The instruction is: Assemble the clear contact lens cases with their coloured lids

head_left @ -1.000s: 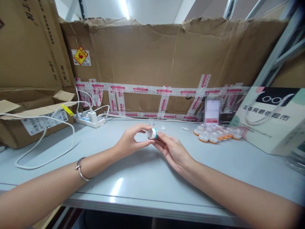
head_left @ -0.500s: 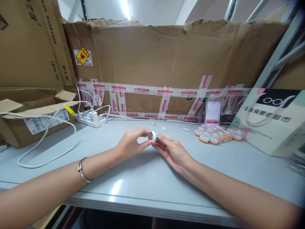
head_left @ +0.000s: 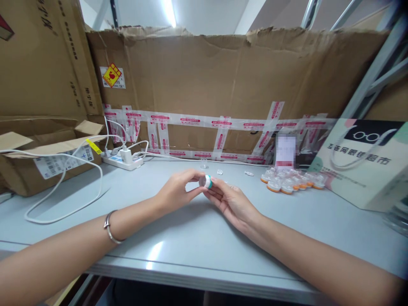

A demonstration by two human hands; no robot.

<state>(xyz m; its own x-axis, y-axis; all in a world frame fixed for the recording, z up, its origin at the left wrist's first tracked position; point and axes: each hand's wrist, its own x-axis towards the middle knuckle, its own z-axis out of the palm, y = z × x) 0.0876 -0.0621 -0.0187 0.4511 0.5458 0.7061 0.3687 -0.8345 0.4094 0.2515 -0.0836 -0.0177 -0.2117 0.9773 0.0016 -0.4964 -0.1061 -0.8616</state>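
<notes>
Between both hands, raised over the middle of the table, is a small round plastic case (head_left: 205, 182) with a clear end, a white ribbed ring and a teal end. My left hand (head_left: 176, 190) pinches its clear left side between thumb and forefinger. The fingers of my right hand (head_left: 234, 203) close on the teal right side, hiding part of it. Beyond the hands lie a clear cup (head_left: 204, 163), a small clear-white piece (head_left: 219, 172) and another small piece (head_left: 249, 173). To the right sits a cluster of clear cases with orange bases (head_left: 287, 183).
An open carton (head_left: 44, 148) stands at the left, beside a white power strip (head_left: 123, 161) with a looping white cable (head_left: 63, 222). A large taped cardboard sheet (head_left: 191, 76) backs the table (head_left: 191, 242). At the right are a paper bag (head_left: 360, 170) and a clear container (head_left: 397, 216).
Both hands hold nearly the same pose around the case. The whole view has shifted very slightly.
</notes>
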